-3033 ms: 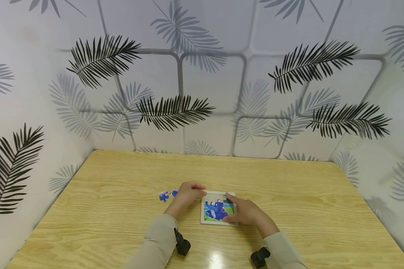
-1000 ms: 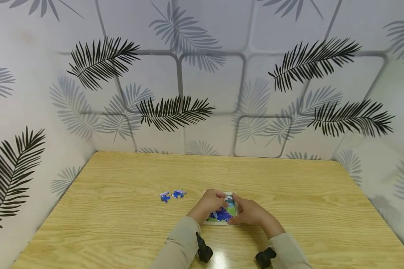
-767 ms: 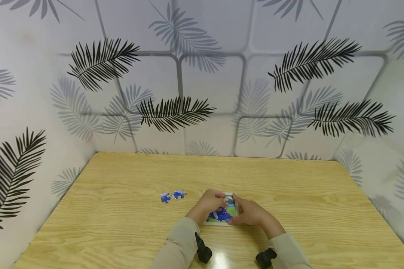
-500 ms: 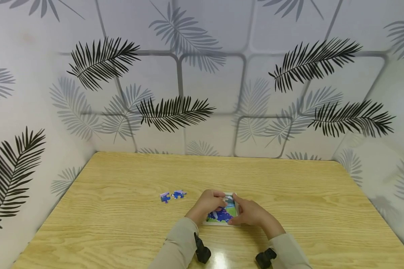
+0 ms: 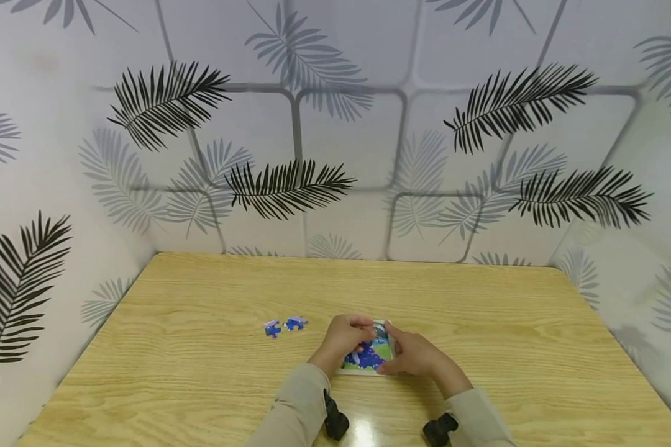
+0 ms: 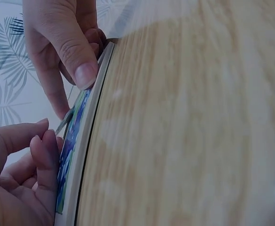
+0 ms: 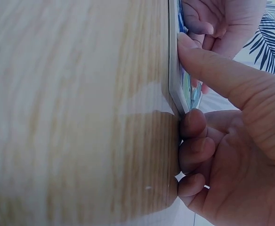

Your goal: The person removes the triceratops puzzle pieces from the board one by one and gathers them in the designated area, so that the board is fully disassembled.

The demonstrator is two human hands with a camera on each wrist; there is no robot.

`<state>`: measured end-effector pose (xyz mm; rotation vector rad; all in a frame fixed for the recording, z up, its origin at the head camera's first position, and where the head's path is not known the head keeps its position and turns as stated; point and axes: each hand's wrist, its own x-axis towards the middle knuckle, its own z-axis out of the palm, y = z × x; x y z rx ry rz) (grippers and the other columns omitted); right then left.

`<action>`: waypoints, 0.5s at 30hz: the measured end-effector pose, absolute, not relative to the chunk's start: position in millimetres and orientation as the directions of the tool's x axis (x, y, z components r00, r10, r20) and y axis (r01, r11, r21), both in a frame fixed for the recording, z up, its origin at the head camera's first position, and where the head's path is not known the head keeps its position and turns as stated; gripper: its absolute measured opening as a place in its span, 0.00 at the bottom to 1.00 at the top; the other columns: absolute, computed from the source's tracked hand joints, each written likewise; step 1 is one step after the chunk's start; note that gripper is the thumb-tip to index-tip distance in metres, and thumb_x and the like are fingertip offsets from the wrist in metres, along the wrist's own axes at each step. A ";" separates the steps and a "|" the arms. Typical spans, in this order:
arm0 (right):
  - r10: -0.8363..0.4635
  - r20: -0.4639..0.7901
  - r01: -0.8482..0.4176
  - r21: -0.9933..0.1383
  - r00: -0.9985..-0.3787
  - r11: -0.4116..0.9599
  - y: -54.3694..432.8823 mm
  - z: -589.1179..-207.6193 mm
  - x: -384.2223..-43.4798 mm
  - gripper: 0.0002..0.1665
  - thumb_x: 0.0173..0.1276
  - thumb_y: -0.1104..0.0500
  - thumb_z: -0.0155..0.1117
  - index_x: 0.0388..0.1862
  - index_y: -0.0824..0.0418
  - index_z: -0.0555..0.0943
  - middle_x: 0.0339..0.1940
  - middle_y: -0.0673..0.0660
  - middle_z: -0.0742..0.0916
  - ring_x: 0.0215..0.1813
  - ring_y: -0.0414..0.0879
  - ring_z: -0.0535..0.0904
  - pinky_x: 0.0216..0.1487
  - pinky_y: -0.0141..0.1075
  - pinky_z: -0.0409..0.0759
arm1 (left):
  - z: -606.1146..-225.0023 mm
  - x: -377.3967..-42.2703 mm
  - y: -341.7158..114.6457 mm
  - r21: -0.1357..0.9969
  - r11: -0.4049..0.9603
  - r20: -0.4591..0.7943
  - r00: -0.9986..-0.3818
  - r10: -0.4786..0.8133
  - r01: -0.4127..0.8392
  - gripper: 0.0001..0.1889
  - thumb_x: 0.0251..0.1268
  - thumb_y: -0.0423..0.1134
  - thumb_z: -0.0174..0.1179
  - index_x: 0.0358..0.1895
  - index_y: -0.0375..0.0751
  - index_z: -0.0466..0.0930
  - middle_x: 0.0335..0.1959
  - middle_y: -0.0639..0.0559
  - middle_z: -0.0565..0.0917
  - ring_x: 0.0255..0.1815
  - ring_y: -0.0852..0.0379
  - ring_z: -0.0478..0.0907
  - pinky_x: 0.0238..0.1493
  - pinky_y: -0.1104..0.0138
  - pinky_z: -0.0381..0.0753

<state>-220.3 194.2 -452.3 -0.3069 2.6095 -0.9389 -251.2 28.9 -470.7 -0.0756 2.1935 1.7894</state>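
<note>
A white-rimmed jigsaw puzzle tray (image 5: pixel 360 372) lies on the table, with a blue, purple and green picture (image 5: pixel 371 357) partly assembled in it. My left hand (image 5: pixel 341 341) is over the tray's left and upper part and hides much of it. In the left wrist view, the left thumb and fingers pinch a thin puzzle piece (image 6: pixel 63 122), tilted above the picture. My right hand (image 5: pixel 419 354) grips the tray's right side, thumb on the near rim, index finger towards the far corner. Its other fingers curl beside the tray in the right wrist view.
Two loose blue and purple puzzle pieces (image 5: pixel 296 323) lie left of the tray, close together. The wooden table (image 5: pixel 201 372) reaches back to a wall (image 5: pixel 346 217) with a leaf pattern. Black wrist cameras (image 5: pixel 335 423) sit on both sleeves.
Since three seconds ago, my left hand has moved right, from the tray's far left corner onto the tray, uncovering the loose pieces. Over the last second both hands have stayed nearly still.
</note>
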 end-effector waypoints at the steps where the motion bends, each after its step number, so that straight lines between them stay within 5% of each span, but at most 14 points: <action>1: -0.318 -0.247 -0.086 -0.651 -0.915 0.754 194.5 -452.2 -220.3 0.57 0.51 0.53 0.76 0.74 0.66 0.55 0.20 0.52 0.74 0.23 0.43 0.64 0.26 0.35 0.62 | -470.9 -251.1 29.5 0.950 0.217 -0.260 -0.955 0.141 -0.226 0.09 0.56 0.33 0.66 0.41 0.38 0.84 0.31 0.53 0.84 0.23 0.63 0.74 0.23 0.74 0.74; 15: -0.356 -0.210 -0.140 -0.653 -0.911 0.744 196.6 -451.2 -220.2 0.57 0.51 0.52 0.76 0.73 0.68 0.56 0.18 0.50 0.70 0.23 0.43 0.63 0.27 0.35 0.62 | -472.7 -250.9 36.8 0.964 0.186 -0.194 -0.981 0.018 -0.187 0.07 0.48 0.31 0.69 0.33 0.37 0.87 0.24 0.52 0.85 0.22 0.65 0.76 0.24 0.73 0.75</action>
